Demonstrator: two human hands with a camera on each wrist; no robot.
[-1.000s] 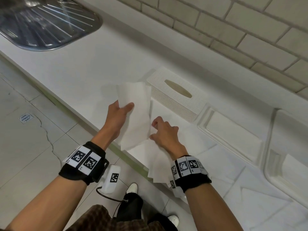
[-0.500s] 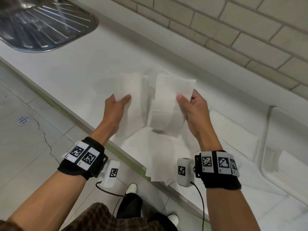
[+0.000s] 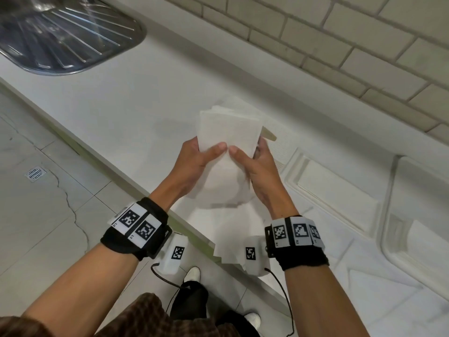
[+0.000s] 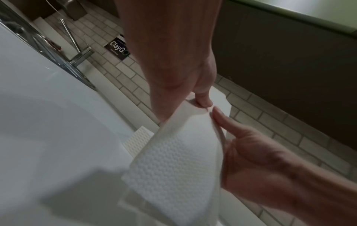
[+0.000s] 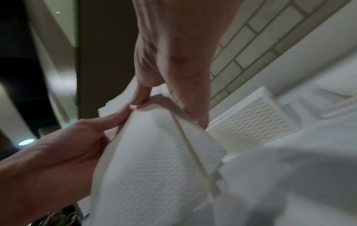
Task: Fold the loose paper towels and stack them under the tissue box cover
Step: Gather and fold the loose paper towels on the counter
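I hold a bunch of white embossed paper towels (image 3: 228,132) upright above the counter, both hands together. My left hand (image 3: 194,161) grips their left side, thumb pressed on the front. My right hand (image 3: 255,166) grips the right side, its thumb tip meeting the left thumb. The towels (image 4: 173,165) bow outward between the palms in the left wrist view, and the towels (image 5: 154,160) show several layered edges in the right wrist view. The white textured tissue box cover (image 3: 279,132) lies on the counter behind the towels, mostly hidden. More loose towels (image 3: 230,239) lie at the counter's front edge.
A steel sink drainer (image 3: 65,37) sits at the far left of the white counter (image 3: 145,98). Moulded white trays (image 3: 340,188) lie to the right. A brick wall (image 3: 340,45) runs behind. The floor (image 3: 36,190) drops off below the counter edge.
My hands were apart, each holding its own towel; they have come together, and the towels are now one bunch gripped between both hands in front of the box cover.
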